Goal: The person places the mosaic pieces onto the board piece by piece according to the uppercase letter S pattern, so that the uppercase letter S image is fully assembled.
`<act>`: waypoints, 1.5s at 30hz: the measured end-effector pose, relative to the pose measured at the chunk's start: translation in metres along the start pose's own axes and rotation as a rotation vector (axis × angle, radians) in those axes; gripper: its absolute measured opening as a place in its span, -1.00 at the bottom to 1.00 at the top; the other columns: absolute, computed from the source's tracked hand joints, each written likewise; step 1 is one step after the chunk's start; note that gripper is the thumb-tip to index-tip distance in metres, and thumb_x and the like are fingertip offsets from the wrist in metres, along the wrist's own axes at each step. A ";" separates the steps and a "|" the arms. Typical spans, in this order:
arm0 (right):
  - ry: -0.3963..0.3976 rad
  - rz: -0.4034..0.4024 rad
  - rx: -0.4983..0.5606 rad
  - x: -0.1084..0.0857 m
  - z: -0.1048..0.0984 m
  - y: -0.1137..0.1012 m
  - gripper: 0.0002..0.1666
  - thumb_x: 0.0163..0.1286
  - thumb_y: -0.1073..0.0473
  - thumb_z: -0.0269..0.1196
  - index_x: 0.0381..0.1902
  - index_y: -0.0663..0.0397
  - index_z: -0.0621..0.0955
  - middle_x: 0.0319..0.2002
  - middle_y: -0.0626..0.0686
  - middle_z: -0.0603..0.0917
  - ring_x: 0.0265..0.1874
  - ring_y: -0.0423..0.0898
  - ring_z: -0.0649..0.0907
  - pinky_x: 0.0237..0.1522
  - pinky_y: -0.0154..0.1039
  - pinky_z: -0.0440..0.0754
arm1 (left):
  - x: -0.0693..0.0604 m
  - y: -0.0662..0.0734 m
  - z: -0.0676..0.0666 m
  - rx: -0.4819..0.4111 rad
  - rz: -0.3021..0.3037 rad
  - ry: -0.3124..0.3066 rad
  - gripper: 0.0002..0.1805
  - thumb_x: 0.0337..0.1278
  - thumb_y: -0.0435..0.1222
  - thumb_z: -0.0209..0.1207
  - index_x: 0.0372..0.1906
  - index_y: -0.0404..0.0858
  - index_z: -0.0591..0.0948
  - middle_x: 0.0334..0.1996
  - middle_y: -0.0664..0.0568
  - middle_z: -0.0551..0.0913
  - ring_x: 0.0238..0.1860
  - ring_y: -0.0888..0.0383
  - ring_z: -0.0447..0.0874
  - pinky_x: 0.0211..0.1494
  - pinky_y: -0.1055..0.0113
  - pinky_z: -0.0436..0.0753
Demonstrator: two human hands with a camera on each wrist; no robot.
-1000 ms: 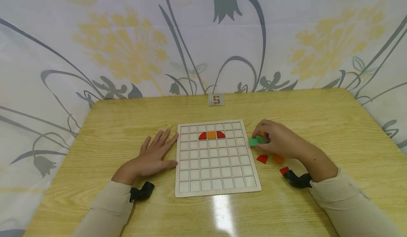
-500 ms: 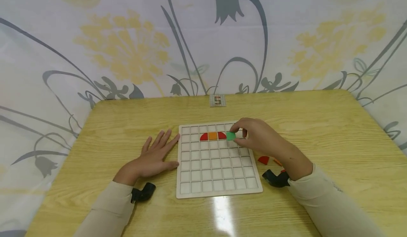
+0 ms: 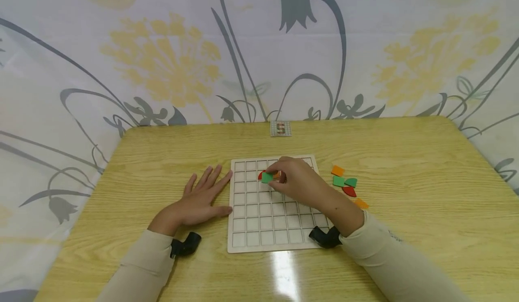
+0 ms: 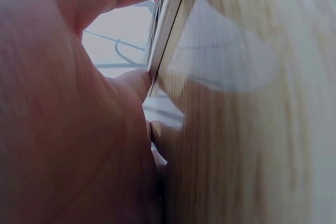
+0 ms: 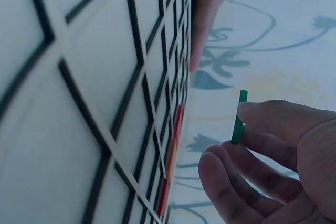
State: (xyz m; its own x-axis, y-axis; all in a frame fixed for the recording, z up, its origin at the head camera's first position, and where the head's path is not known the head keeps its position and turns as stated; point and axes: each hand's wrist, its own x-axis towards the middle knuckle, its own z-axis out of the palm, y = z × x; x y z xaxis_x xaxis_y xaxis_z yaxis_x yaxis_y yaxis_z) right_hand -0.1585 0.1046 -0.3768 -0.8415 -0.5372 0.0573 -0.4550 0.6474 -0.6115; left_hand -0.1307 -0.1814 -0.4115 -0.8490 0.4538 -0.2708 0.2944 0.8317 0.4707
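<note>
My right hand (image 3: 298, 180) pinches a green square tile (image 3: 266, 177) between thumb and fingers. In the right wrist view the tile (image 5: 239, 117) is seen edge-on, held apart from the white grid board (image 5: 94, 40). Beneath the hand, in the head view, the board (image 3: 259, 237) lies flat, its right part partly covered by my arm. A row of a red rounded piece (image 5: 178, 119), an orange square (image 5: 171, 158) and another red piece (image 5: 164, 196) sits in its cells. My left hand (image 3: 194, 207) rests on the table with fingers spread, fingertips touching the board's left edge.
Right of the board lie several loose tiles: an orange one (image 3: 338, 171), a green square (image 3: 338, 181), a green rounded piece (image 3: 351, 182), a red one (image 3: 349, 191) and another orange one (image 3: 361, 203). A small pattern card (image 3: 281, 129) lies at the table's back edge, before a floral cloth.
My right hand has carried the green square tile left from the loose tiles, across the board to above the red and orange row. The left hand stays in place.
</note>
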 end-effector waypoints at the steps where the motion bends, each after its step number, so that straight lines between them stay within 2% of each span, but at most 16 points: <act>1: -0.004 -0.003 0.004 0.001 0.002 0.000 -0.69 0.29 0.22 0.41 0.00 0.12 0.74 -0.22 -0.02 0.72 -0.41 -0.22 0.58 -0.39 -0.38 0.57 | 0.000 0.000 0.000 -0.001 0.000 -0.001 -0.03 0.32 0.14 0.12 0.64 0.02 -0.12 0.64 -0.03 -0.35 0.64 -0.10 -0.50 0.53 -0.21 -0.49; 5: -0.024 -0.018 0.007 0.004 0.009 0.000 -0.71 0.30 0.24 0.40 -0.01 0.12 0.74 -0.12 0.01 0.75 -0.37 -0.25 0.62 -0.33 -0.40 0.61 | 0.000 0.000 0.001 0.001 -0.003 -0.008 -0.03 0.32 0.14 0.12 0.64 0.02 -0.12 0.64 -0.03 -0.35 0.64 -0.10 -0.50 0.53 -0.22 -0.48; 11: -0.037 -0.038 -0.022 0.006 0.015 0.001 -0.70 0.28 0.22 0.43 -0.02 0.12 0.74 -0.17 0.01 0.73 -0.42 -0.26 0.58 -0.34 -0.40 0.59 | 0.000 0.001 0.000 0.003 -0.006 -0.013 -0.03 0.32 0.14 0.12 0.64 0.02 -0.13 0.64 -0.03 -0.36 0.63 -0.10 -0.51 0.53 -0.24 -0.49; 18: -0.078 0.017 -0.007 0.006 0.017 0.002 -0.71 0.28 0.22 0.42 -0.04 0.17 0.74 -0.23 0.00 0.70 -0.39 -0.24 0.58 -0.31 -0.36 0.59 | -0.001 0.002 -0.002 -0.008 -0.005 -0.010 -0.04 0.33 0.16 0.09 0.64 0.01 -0.12 0.64 -0.05 -0.35 0.63 -0.13 -0.49 0.52 -0.26 -0.47; 36: -0.090 0.035 -0.048 0.009 0.022 0.003 -0.70 0.28 0.24 0.42 -0.02 0.15 0.73 -0.25 -0.02 0.66 -0.37 -0.23 0.57 -0.29 -0.36 0.58 | -0.001 0.000 -0.002 -0.039 0.001 -0.006 -0.04 0.32 0.13 0.12 0.64 0.02 -0.11 0.64 -0.05 -0.34 0.63 -0.13 -0.50 0.52 -0.25 -0.50; 45: -0.075 0.026 -0.054 0.008 0.024 0.004 -0.68 0.28 0.24 0.42 -0.01 0.16 0.73 -0.23 -0.01 0.66 -0.36 -0.23 0.57 -0.29 -0.38 0.58 | 0.000 -0.001 -0.001 -0.018 0.001 -0.008 -0.03 0.32 0.13 0.12 0.64 0.05 -0.13 0.64 -0.02 -0.37 0.63 -0.10 -0.52 0.53 -0.22 -0.50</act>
State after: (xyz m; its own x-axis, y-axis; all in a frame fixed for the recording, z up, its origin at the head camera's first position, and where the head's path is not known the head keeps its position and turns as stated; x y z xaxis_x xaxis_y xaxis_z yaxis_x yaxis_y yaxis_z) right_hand -0.1607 0.0902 -0.3976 -0.8303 -0.5570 -0.0184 -0.4497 0.6892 -0.5681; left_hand -0.1312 -0.1827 -0.4115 -0.8454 0.4569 -0.2766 0.2873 0.8256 0.4856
